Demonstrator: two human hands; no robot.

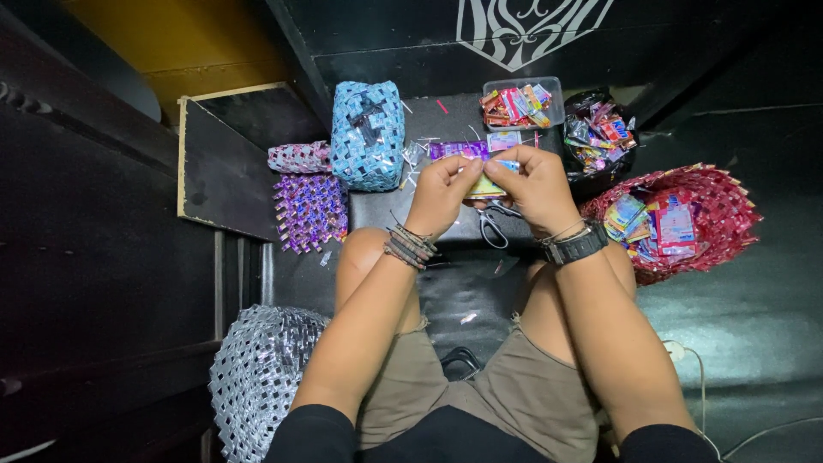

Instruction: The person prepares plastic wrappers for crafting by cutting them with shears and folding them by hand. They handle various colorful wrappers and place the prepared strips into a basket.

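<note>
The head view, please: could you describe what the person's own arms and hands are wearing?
Both arms emerge from short black sleeves. The left hand is bare, its wrist stacked with several thin cord and bead bracelets. The right hand is also bare; its wrist carries a black wristwatch beside a thin bracelet.

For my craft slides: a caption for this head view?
Both hands fold a small wrapper over scissors, woven wrapper baskets around.

Colourful wrappers (517,104) fill a clear tub (555,87) and red basket (729,210).
</note>
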